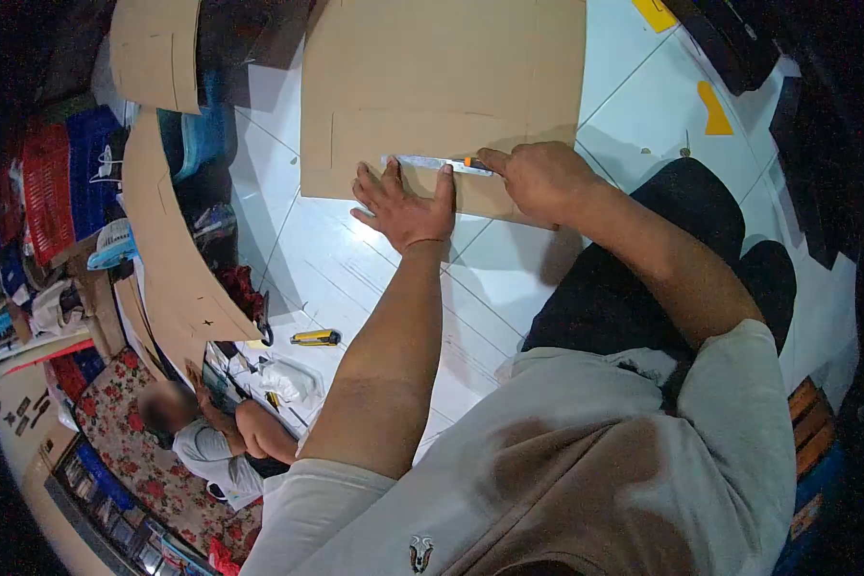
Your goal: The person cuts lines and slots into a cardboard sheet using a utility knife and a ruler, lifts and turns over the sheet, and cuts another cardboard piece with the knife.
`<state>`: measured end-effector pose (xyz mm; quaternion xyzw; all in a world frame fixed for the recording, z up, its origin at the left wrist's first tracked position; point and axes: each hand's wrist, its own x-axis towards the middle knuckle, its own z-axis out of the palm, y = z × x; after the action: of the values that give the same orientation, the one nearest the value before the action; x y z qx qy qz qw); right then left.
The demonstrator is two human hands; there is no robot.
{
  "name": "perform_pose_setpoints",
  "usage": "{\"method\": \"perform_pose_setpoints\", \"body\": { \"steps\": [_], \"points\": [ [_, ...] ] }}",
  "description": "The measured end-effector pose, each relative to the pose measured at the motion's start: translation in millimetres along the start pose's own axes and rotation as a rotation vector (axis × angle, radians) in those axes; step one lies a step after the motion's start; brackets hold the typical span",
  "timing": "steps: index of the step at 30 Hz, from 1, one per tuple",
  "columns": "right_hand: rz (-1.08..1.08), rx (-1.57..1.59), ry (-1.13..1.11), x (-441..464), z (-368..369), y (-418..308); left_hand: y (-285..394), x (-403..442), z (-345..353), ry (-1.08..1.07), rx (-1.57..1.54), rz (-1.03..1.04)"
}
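A flat sheet of brown cardboard (442,67) lies on the floor, with thin lines marked on it. My left hand (408,206) is open, its fingers spread, pressing a thin metal ruler (418,162) against the cardboard near its front edge. At the ruler's right end my right hand (547,178) is closed, index finger forward, around a small orange-and-dark tool (471,165). The palm hides most of this tool, so its exact kind cannot be made out.
A yellow box cutter (315,338) lies on the white tiles. Curved cardboard pieces (178,230) stand at the left, near another seated person (216,446). Yellow cut-out pieces (713,108) lie at the upper right. My dark-clothed leg (634,250) is close to the right forearm.
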<state>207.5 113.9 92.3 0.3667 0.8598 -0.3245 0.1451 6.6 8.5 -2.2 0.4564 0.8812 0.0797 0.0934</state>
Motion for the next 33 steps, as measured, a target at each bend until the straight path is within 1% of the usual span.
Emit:
{"method": "perform_pose_setpoints", "body": {
  "steps": [4,6,10,12,16,18,22,24,28,30,31,33],
  "points": [
    [-0.005,0.022,0.018,3.6,7.3,2.4,-0.8,-0.2,1.7,0.009,-0.001,-0.008],
    [-0.01,-0.007,0.055,3.9,9.1,2.9,0.7,-0.2,0.2,-0.044,-0.013,-0.043],
    [-0.025,-0.023,0.061,3.5,7.2,1.0,1.6,-0.7,-2.3,-0.046,-0.027,-0.043],
    [0.035,-0.019,0.022,4.2,4.0,-3.1,2.0,-0.4,-2.6,-0.036,-0.022,-0.038],
    [0.043,-0.096,-0.037,5.0,-4.2,-9.8,1.9,-1.1,-3.2,-0.046,-0.025,-0.051],
    [0.027,-0.092,0.044,9.0,-1.6,-6.8,-0.2,-0.7,-0.1,-0.004,-0.014,-0.011],
    [0.052,-0.114,0.033,14.0,-6.5,-4.8,-0.8,-2.0,1.7,-0.005,0.0,-0.029],
    [0.007,0.029,0.198,21.3,-3.6,-10.6,1.0,-0.1,-0.8,-0.027,0.009,-0.025],
    [0.046,0.099,0.14,44.0,9.3,-21.2,-0.4,0.2,-0.7,-0.038,-0.023,-0.033],
    [-0.032,0.102,0.216,54.1,24.8,-17.1,-1.1,0.8,0.9,-0.049,0.004,-0.045],
    [-0.034,0.102,0.212,55.2,27.1,-17.4,-1.4,0.0,0.4,-0.05,0.004,-0.049],
    [0.0,0.142,0.151,58.3,28.5,-19.7,-0.9,0.1,-1.2,-0.059,-0.005,-0.046]
  ]
}}
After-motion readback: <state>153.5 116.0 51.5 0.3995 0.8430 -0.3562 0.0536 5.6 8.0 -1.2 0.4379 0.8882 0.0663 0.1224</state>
